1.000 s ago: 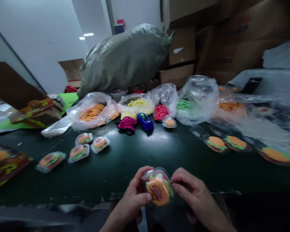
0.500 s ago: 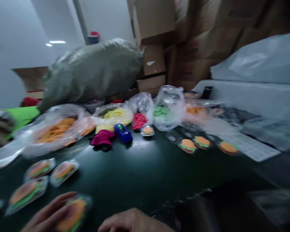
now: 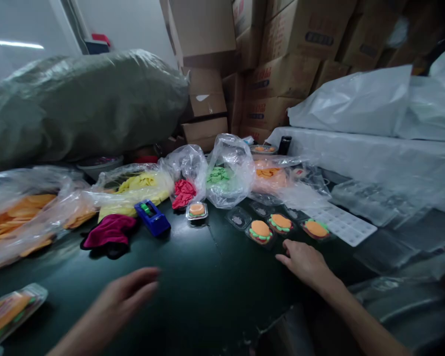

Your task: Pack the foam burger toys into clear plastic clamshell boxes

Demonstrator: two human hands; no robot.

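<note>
My left hand (image 3: 131, 289), blurred by motion, is over the dark green table (image 3: 192, 306) with thumb and index finger apart, holding nothing I can see. My right hand (image 3: 304, 259) reaches in from the right, thumb and index apart, its fingertips just short of the toy burgers in clear trays. Closest to it are a burger (image 3: 280, 222), another burger (image 3: 260, 231) to the left and a third burger (image 3: 316, 228) to the right. At the lower left lies a packaged burger (image 3: 10, 311), partly cut off. A small boxed burger (image 3: 197, 210) sits mid-table.
A blue tape dispenser (image 3: 152, 218) stands beside a magenta cloth item (image 3: 110, 233). Plastic bags hold orange pieces (image 3: 20, 217), yellow pieces (image 3: 138, 182), red pieces (image 3: 184, 193) and green pieces (image 3: 219, 177). A white gridded sheet (image 3: 343, 222) lies right; cardboard boxes (image 3: 281, 79) rise behind.
My left hand has let go of the packaged burger and moved rightward. My right hand has reached forward and right to the burgers. The view has swung right.
</note>
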